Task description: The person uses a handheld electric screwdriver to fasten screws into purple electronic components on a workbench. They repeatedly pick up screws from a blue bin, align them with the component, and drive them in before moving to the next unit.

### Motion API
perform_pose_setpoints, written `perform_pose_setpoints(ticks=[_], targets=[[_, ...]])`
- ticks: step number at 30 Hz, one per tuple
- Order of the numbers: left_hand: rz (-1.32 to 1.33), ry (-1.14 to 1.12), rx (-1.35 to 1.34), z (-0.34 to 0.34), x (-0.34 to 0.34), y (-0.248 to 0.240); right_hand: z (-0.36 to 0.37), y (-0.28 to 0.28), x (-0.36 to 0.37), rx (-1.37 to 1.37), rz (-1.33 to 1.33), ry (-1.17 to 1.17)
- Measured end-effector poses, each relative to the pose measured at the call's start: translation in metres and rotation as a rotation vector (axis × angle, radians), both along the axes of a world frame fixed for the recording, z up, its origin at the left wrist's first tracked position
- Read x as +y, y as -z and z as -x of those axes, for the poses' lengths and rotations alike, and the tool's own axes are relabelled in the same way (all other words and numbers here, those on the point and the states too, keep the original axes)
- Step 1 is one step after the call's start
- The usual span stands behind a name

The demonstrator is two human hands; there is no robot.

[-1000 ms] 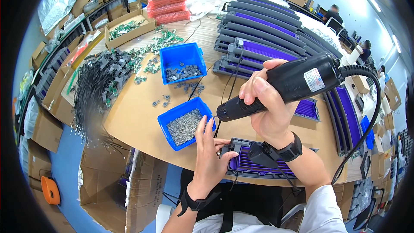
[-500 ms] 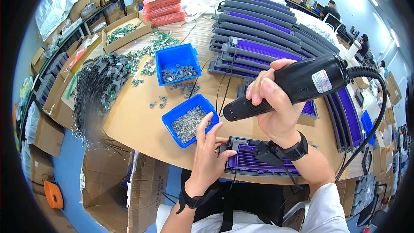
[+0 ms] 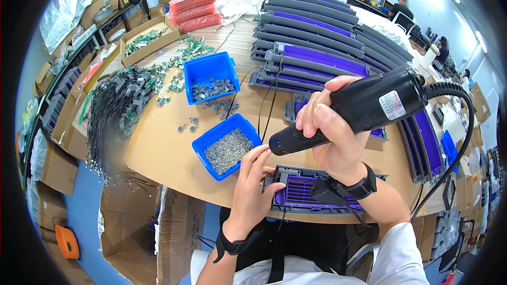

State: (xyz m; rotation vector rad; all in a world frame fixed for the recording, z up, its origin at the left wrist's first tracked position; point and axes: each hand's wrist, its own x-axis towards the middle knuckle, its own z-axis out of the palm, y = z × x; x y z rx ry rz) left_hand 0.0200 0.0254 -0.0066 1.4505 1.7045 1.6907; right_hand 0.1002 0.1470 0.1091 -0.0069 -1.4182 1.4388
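In my right hand (image 3: 338, 132) is a black electric screwdriver (image 3: 364, 108), gripped round its body with its nose pointing left and slightly down. A thick black cable curves away from its rear end. My left hand (image 3: 253, 182) rests at the left end of a grey panel with a purple slatted grille (image 3: 303, 192) at the table's front edge. Its thumb lies on the panel and lower fingers curl against its side. Its forefinger reaches up to the screwdriver's tip; any screw there is too small to make out. Close by stands a blue bin (image 3: 219, 150) of small screws.
Behind it is another blue bin (image 3: 211, 68) with grey round parts, some loose on the brown board (image 3: 158, 150). Black wires with connectors (image 3: 113, 105) lie left, beyond them a carton of green boards (image 3: 150, 37). Grey and purple panels (image 3: 311, 37) are stacked behind. Co-workers sit far right.
My left forefinger has come up to the screwdriver's nose, closing the gap between them. The screwdriver has shifted slightly down and left. The whole view has shifted a little.
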Motion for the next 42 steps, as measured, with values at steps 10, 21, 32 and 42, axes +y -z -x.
perform_pose_setpoints(ticks=[10, 21, 32, 42], targets=[[-0.026, 0.012, -0.004, 0.0, 0.001, 0.002, -0.001, 0.002, 0.002, -0.017, 0.019, -0.014], [-0.035, 0.001, 0.003, 0.0, 0.001, 0.004, -0.008, 0.0, 0.003, -0.039, -0.004, -0.023], [0.083, 0.028, -0.014, 0.004, 0.001, 0.0, -0.039, -0.017, 0.001, -0.298, -0.102, -0.016], [0.081, 0.006, -0.102, 0.003, 0.005, 0.001, -0.039, -0.005, 0.002, -0.338, -0.071, -0.023]])
